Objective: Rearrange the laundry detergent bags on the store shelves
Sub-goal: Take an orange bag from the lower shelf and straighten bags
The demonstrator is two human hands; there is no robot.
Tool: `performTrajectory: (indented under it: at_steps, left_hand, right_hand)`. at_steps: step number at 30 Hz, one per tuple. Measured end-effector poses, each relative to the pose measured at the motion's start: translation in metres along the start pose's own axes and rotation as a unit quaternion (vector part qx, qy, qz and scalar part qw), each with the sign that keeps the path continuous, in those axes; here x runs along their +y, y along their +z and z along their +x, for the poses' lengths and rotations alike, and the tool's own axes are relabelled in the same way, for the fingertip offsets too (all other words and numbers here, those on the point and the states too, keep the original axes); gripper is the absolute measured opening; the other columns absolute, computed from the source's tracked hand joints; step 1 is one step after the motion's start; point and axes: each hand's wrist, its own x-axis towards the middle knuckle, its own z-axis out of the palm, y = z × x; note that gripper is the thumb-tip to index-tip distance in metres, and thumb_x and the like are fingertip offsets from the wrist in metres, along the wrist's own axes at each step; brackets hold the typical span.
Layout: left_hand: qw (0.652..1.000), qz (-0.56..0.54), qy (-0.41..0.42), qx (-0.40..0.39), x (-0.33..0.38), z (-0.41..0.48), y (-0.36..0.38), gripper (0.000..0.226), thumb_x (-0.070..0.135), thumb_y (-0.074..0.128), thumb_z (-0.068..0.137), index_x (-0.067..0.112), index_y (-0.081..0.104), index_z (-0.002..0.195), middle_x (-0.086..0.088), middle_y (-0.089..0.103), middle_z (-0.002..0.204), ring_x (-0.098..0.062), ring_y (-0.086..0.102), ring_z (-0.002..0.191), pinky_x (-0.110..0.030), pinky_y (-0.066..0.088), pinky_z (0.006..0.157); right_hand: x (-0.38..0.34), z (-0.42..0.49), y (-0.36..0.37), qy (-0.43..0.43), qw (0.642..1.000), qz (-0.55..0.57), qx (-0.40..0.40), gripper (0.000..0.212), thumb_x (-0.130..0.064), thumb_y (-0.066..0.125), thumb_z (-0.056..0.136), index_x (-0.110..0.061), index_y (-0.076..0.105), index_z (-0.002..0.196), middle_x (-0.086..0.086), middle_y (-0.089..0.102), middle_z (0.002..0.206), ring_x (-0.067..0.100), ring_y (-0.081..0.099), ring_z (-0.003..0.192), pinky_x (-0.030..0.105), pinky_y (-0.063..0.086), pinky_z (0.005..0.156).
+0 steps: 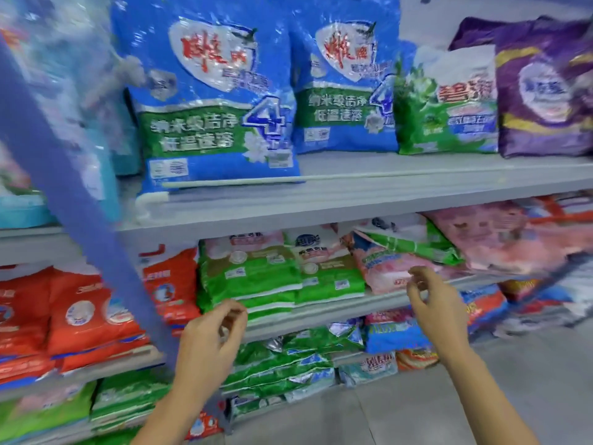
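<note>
Two tall blue detergent bags (pixel 211 101) stand upright on the top shelf (pixel 385 194), the left one overhanging its front edge. Beside them stand a green bag (pixel 446 104) and a purple bag (pixel 545 88). On the middle shelf lie stacked green bags (pixel 256 277), a pink bag (pixel 391 268) with a green bag tilted on top, and red bags (pixel 90 313) at left. My left hand (pixel 215 332) hovers in front of the green stack, fingers loosely curled, holding nothing. Near the pink bag's front edge my right hand (pixel 433 303) is empty too, fingers apart.
A blue shelf upright (pixel 80 213) runs diagonally down the left side. Lower shelves hold more green, blue and red bags (pixel 288 364). Grey floor (pixel 529 380) shows at the lower right. Pink bags (pixel 500 236) crowd the middle shelf's right end.
</note>
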Motion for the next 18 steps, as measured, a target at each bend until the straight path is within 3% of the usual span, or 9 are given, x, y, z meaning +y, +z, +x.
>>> performTrajectory:
  at_steps: [6,11,15,18]
  left_hand:
    - [0.995,0.044,-0.072,0.050,0.022,0.016,0.057,0.006,0.023,0.064,0.086,0.020,0.063,0.080,0.004,0.065,0.064,-0.013,0.061,0.057,-0.034,0.046,0.057]
    - [0.990,0.034,-0.110,0.085,0.044,0.026,0.091,0.013,0.012,0.067,0.087,0.022,0.062,0.082,0.005,0.067,0.070,-0.010,0.061,0.063,-0.022,0.046,0.059]
    - [0.988,0.005,-0.120,0.097,0.063,0.035,0.111,0.032,0.003,0.065,0.086,0.033,0.058,0.077,0.010,0.066,0.072,-0.006,0.061,0.071,-0.014,0.045,0.059]
    - [0.987,0.002,-0.128,0.097,0.068,0.040,0.118,0.031,0.005,0.064,0.087,0.034,0.059,0.075,0.009,0.066,0.072,-0.006,0.061,0.070,-0.014,0.045,0.059]
  right_hand:
    - [0.072,0.070,0.002,-0.099,0.993,-0.050,-0.049,0.016,-0.011,0.065,0.085,-0.004,0.065,0.100,0.017,0.068,0.088,0.033,0.062,0.069,0.036,0.044,0.059]
    - [0.086,0.118,0.021,-0.195,0.973,-0.089,-0.087,0.031,-0.015,0.077,0.075,-0.001,0.066,0.100,0.021,0.066,0.096,0.039,0.062,0.081,0.041,0.052,0.059]
    - [0.087,0.134,0.043,-0.212,0.966,-0.101,-0.109,0.042,-0.020,0.080,0.070,-0.005,0.066,0.107,0.017,0.067,0.103,0.039,0.064,0.087,0.040,0.052,0.063]
    - [0.087,0.141,0.053,-0.215,0.962,-0.132,-0.104,0.041,-0.030,0.079,0.072,-0.008,0.066,0.105,0.014,0.068,0.097,0.036,0.065,0.082,0.039,0.051,0.063]
